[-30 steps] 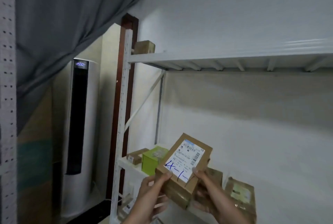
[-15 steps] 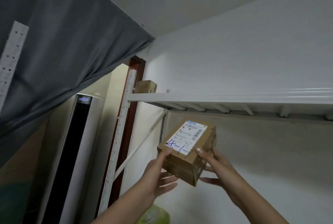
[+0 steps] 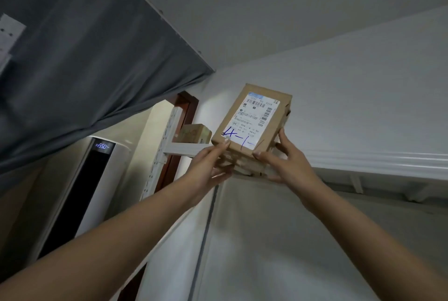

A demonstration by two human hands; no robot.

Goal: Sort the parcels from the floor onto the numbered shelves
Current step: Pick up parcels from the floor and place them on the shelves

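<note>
A brown cardboard parcel (image 3: pixel 252 119) with a white shipping label marked "4-1" in blue ink is raised at the front edge of the top white shelf (image 3: pixel 375 162). My left hand (image 3: pixel 208 167) grips its near left corner, thumb on top and fingers under it. My right hand (image 3: pixel 283 162) holds its near right side the same way, with fingers spread along the side. The parcel is tilted, its far end higher, above the shelf's rim. Another small brown parcel (image 3: pixel 194 133) lies on that shelf at its left end.
A perforated white shelf upright (image 3: pixel 164 145) stands left of the parcel, with a brown door frame (image 3: pixel 184 106) behind it. A tall white appliance (image 3: pixel 80 191) with a lit display stands at the left. A grey curtain (image 3: pixel 84 58) hangs overhead.
Both hands have lifted the parcel from below the top shelf up to its front edge. The view has tilted upward, and the lower shelf with its parcels has left the frame.
</note>
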